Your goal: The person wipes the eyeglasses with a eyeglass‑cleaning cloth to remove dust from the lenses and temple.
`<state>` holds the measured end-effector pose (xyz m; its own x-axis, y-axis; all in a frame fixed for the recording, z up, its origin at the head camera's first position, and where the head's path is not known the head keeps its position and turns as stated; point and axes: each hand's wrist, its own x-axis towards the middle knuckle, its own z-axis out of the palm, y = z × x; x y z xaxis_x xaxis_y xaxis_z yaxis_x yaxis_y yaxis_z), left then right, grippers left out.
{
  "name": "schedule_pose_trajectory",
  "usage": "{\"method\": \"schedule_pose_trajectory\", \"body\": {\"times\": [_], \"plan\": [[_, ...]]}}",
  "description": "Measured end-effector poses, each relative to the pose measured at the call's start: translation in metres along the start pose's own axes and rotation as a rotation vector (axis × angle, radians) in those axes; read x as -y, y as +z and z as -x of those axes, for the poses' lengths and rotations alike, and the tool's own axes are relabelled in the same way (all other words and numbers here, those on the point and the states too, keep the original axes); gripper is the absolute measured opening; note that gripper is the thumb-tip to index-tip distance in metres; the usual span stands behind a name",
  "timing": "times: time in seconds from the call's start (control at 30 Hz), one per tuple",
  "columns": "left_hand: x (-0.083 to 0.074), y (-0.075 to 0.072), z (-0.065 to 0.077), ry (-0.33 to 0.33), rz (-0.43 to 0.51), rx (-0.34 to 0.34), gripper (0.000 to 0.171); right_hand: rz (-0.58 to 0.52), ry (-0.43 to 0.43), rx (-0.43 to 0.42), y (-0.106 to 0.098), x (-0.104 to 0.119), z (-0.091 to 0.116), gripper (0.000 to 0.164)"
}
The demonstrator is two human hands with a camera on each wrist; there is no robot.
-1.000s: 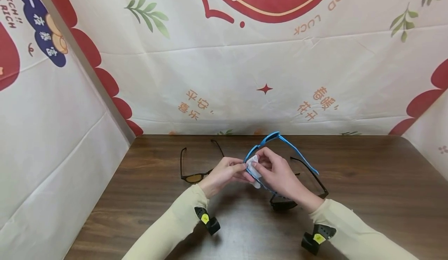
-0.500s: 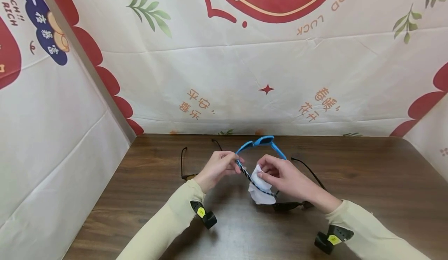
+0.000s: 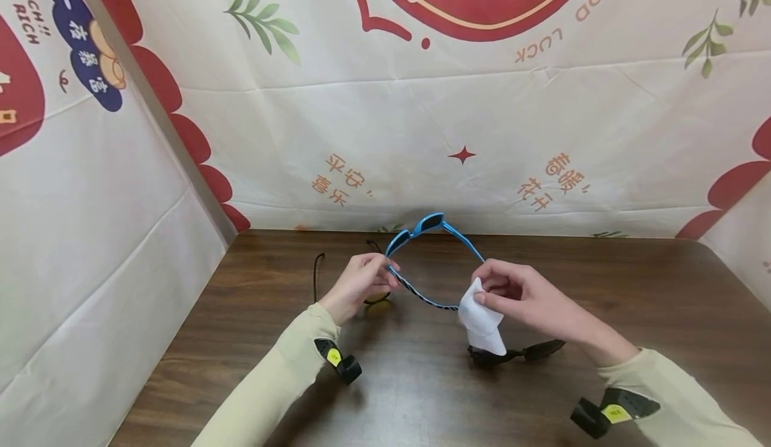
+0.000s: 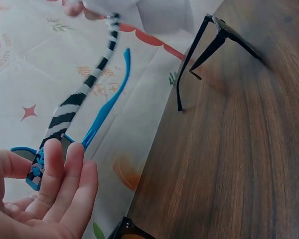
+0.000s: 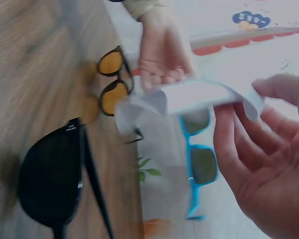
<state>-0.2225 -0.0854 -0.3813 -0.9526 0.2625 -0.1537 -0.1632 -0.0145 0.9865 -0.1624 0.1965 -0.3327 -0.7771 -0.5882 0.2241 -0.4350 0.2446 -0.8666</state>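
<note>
Blue-framed sunglasses (image 3: 431, 222) with dark lenses are held up over the table, arms unfolded. My left hand (image 3: 360, 285) pinches them at the hinge end of the near arm. In the left wrist view that arm (image 4: 72, 103) shows black-and-white stripes inside, while the other arm (image 4: 107, 107) is plain blue. A white cloth (image 3: 480, 320) hangs from the fingertips of my right hand (image 3: 533, 300), at the tip of the striped arm. The cloth hides that tip in the head view. Whether the right fingers also touch the arm is hidden.
Black sunglasses (image 5: 52, 174) lie on the brown wooden table (image 3: 421, 400), below my right hand. Dark-framed glasses with amber lenses (image 5: 113, 97) lie behind my left hand, partly covered by it in the head view. A printed white cloth backdrop (image 3: 337, 112) rises behind the table's far edge.
The right hand and cloth have moved right along the striped arm, from near the lens to its tip. My left hand has shifted left, and the blue sunglasses have turned and moved left.
</note>
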Motion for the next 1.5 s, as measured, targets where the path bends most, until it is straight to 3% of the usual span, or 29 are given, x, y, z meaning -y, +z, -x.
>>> {"method": "schedule_pose_trajectory", "body": {"times": [0.1, 0.17, 0.4, 0.53, 0.83, 1.23, 1.37, 1.5], "plan": [[0.001, 0.000, 0.000, -0.002, 0.005, -0.001, 0.023, -0.006, -0.035, 0.021, 0.001, 0.005, 0.001, 0.013], [0.001, 0.001, 0.001, -0.003, 0.015, 0.003, 0.021, 0.071, -0.078, 0.010, 0.005, 0.007, 0.000, 0.015], [0.004, 0.006, 0.003, -0.006, 0.029, 0.070, 0.020, 0.626, -0.249, -0.143, 0.025, 0.001, -0.006, 0.031], [0.006, 0.010, 0.004, 0.003, 0.021, 0.101, 0.021, 0.796, -0.260, -0.196, 0.036, -0.003, -0.012, 0.030], [0.010, 0.025, 0.010, 0.015, 0.005, 0.160, 0.018, 0.870, -0.301, -0.263, 0.059, -0.008, -0.032, 0.029], [0.012, 0.045, 0.014, 0.028, 0.060, 0.152, 0.017, 0.989, -0.443, -0.435, 0.075, -0.014, -0.045, 0.022], [0.011, 0.045, 0.013, 0.031, 0.071, 0.172, 0.015, 1.003, -0.454, -0.431, 0.072, -0.013, -0.042, 0.024], [0.009, 0.041, 0.012, 0.034, 0.071, 0.183, 0.014, 0.999, -0.452, -0.370, 0.063, -0.011, -0.035, 0.028]]}}
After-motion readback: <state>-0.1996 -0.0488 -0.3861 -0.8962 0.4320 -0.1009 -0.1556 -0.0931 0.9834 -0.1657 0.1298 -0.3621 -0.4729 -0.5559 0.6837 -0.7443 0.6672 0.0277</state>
